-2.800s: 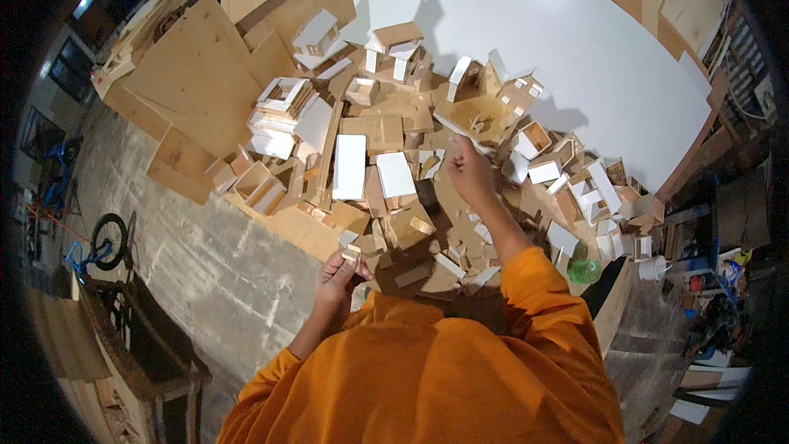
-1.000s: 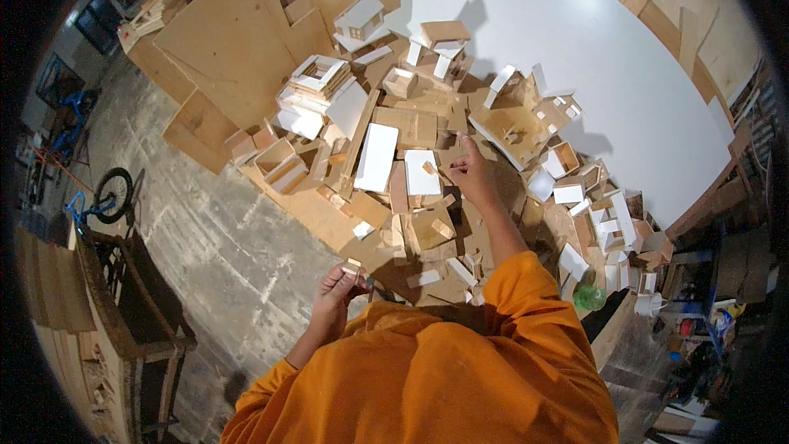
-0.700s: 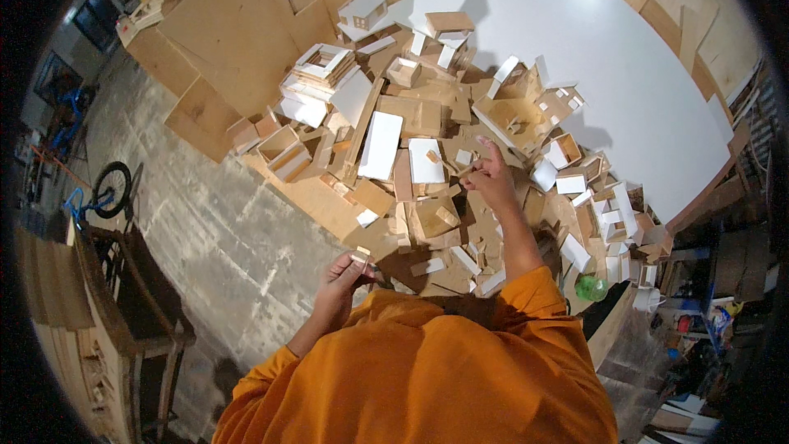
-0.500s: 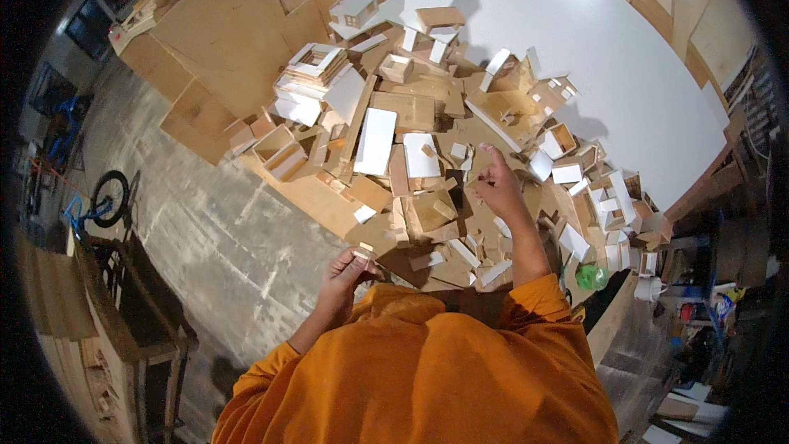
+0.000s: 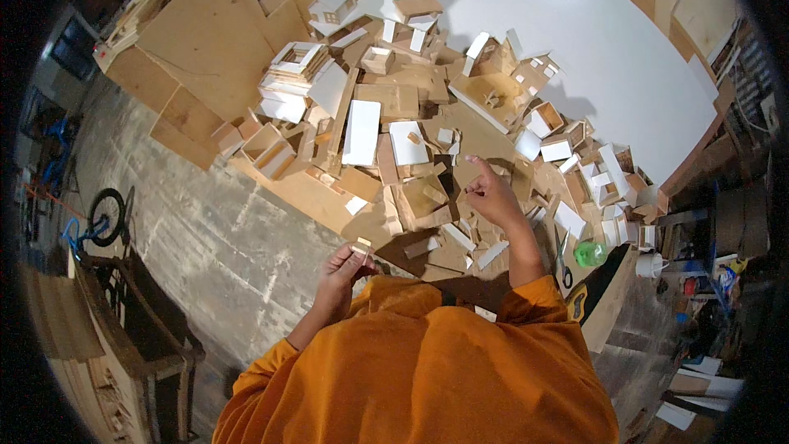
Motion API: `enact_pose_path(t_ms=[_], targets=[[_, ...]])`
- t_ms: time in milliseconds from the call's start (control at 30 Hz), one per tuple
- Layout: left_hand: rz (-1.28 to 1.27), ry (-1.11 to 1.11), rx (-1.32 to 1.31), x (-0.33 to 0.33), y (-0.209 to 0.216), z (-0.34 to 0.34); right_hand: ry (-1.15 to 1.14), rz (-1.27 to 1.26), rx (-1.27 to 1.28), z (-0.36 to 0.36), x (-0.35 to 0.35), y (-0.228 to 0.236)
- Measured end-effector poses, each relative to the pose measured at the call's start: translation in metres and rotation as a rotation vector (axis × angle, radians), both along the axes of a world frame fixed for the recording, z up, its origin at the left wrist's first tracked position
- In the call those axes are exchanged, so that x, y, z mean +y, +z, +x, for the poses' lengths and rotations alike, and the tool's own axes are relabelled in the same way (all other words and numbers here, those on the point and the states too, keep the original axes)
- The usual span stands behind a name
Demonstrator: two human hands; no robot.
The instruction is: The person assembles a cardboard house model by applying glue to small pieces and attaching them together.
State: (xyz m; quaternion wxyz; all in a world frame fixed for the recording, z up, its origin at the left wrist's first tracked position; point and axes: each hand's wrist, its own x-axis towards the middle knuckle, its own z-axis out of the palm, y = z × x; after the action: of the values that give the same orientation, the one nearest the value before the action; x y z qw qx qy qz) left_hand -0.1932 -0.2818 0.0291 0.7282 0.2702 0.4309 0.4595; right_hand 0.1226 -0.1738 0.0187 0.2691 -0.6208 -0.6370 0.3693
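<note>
My left hand [image 5: 339, 267] is closed near the table's front edge, pinching a small pale wooden block [image 5: 361, 245] between thumb and fingers. Over the middle of the table my right hand [image 5: 496, 197] reaches forward, index finger stretched out and the others partly bent; I see nothing held in it. Beneath and around it lie small board offcuts, among them a white strip [image 5: 459, 237]. Left of it are a white panel with a small tan piece on it [image 5: 406, 152] and a longer white panel [image 5: 362, 133]. A tan open tray-like model [image 5: 493, 103] stands farther back.
Small model houses, such as a white-roofed one [image 5: 334, 2], crowd the table. Scissors [image 5: 565, 261] and a green transparent container [image 5: 590, 254] lie at the right, near a white cup [image 5: 651, 265]. Large boards [image 5: 201, 41] lean at the left; a blue bicycle [image 5: 103, 218] stands beyond.
The view has shifted slightly, moving the table's contents left and up in the picture. My right hand is a little lower in the picture; my left hand still holds the small wooden block.
</note>
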Motion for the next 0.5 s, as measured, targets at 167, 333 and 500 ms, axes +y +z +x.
enact_pose_path(t_ms=[167, 333, 500], targets=[[-0.003, -0.024, -0.034, -0.002, -0.002, 0.002, -0.091, 0.072, 0.109, 0.010, -0.004, -0.026], [-0.008, -0.007, -0.031, -0.003, 0.004, 0.005, -0.169, 0.180, -0.019, 0.012, -0.013, -0.018], [-0.015, -0.032, -0.036, -0.002, 0.001, 0.004, 0.057, 0.015, -0.097, 0.010, -0.031, -0.003]])
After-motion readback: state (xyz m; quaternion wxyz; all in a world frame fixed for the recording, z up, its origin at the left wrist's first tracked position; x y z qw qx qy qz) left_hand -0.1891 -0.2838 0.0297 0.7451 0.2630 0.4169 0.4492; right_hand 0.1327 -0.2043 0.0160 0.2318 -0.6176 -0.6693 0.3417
